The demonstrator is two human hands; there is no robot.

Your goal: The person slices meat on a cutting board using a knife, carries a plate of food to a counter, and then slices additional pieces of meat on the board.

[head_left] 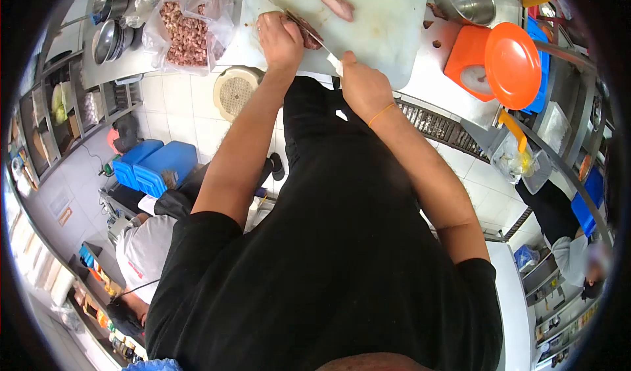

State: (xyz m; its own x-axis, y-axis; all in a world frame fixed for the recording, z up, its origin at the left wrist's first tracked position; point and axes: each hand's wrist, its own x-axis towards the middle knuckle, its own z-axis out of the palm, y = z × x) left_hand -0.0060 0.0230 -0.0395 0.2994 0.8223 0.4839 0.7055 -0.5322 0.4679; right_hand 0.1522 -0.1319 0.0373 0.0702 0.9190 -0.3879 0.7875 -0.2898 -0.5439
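My right hand (363, 87) is closed round the white handle of a knife (320, 41), whose blade points up and left across a piece of dark meat (309, 37). Beside the blade, my left hand (280, 40) presses on the meat with its fingers together. The meat lies near the front edge of a white cutting board (394, 35). A paler strip of meat (338, 6) rests farther back on the board, with small scraps near it.
Left of the board stands a clear plastic bag (223, 16) of diced meat. On the right are a steel pot (465, 1), an orange container (463, 56) and its round orange lid (513, 65). One person (141, 246) is at lower left, another (568, 256) at right.
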